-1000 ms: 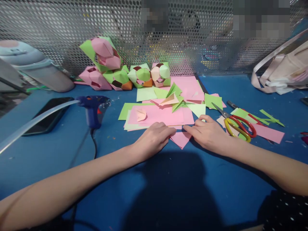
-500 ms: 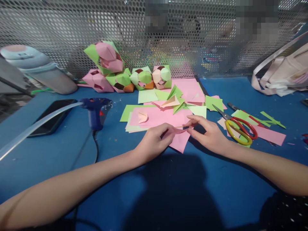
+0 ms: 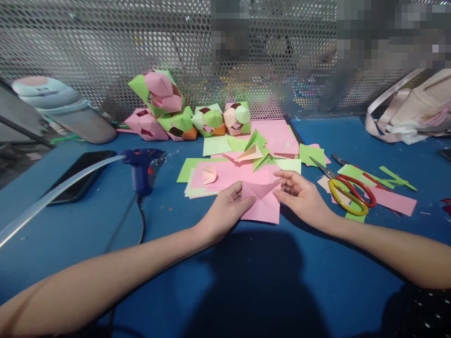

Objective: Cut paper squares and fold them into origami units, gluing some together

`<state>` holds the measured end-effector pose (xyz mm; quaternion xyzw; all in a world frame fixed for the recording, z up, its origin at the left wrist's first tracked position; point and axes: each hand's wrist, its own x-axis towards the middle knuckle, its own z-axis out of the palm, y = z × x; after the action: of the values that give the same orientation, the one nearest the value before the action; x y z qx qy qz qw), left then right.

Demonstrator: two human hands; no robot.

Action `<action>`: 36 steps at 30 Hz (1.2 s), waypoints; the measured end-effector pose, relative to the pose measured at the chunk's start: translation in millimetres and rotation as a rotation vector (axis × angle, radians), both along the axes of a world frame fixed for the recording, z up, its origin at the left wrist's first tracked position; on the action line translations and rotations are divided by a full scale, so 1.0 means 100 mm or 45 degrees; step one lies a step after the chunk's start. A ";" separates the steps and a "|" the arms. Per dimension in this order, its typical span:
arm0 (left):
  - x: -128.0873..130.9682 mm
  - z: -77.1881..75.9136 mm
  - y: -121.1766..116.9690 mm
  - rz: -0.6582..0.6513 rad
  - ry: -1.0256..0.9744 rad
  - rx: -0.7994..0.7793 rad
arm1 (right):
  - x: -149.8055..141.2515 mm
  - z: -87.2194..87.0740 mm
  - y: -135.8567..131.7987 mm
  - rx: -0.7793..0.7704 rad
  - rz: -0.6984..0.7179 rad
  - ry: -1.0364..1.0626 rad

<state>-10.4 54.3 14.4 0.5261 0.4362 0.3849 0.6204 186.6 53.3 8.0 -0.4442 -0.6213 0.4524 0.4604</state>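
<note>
A creased square of pink paper is held up between my two hands, its face toward me. My left hand pinches its left side, thumb in front and fingers behind. On the other side, my right hand grips the paper's right edge between thumb and fingers. Just beyond lie stacked pink sheets, with a small folded peach paper piece on top. Folded green pieces and a folded peach piece rest behind them.
Scissors with red and yellow handles lie right, among paper scraps. At left are a blue glue gun, a phone and a tumbler. Several folded paper balls line the perforated metal screen. A bag sits back right.
The pink paper has opened out and turned its face toward me; before, it was seen nearly edge-on at the top. Both hands stay at its sides. The view has tilted slightly up.
</note>
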 end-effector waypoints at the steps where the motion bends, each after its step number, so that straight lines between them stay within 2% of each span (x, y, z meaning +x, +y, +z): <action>1: 0.00 0.00 0.00 0.008 -0.027 0.004 | 0.00 -0.01 0.00 0.005 -0.004 -0.006; 6: -0.01 -0.01 0.01 0.012 -0.039 0.052 | 0.00 -0.03 0.00 0.015 -0.004 -0.014; 11: -0.02 -0.01 -0.01 0.044 0.166 0.172 | -0.02 -0.01 -0.01 0.059 0.005 0.035; 17: -0.03 0.03 -0.04 -0.114 0.317 0.366 | -0.04 0.03 -0.05 0.125 0.034 0.061; 22: -0.02 0.05 -0.04 -0.271 0.349 0.422 | -0.07 0.07 -0.09 0.180 0.062 0.048; 27: 0.00 0.05 -0.04 -0.318 0.350 0.462 | -0.07 0.06 -0.11 0.177 0.088 0.061; 32: -0.01 0.07 -0.04 -0.281 0.322 0.382 | -0.04 0.08 -0.12 0.185 0.100 0.030; 36: -0.03 0.07 -0.03 -0.108 0.260 0.289 | 0.05 0.09 -0.06 0.253 0.045 -0.137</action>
<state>-13.6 51.2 21.7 0.6472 0.4279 0.3498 0.5251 191.4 46.9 17.1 -0.4090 -0.6946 0.3721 0.4603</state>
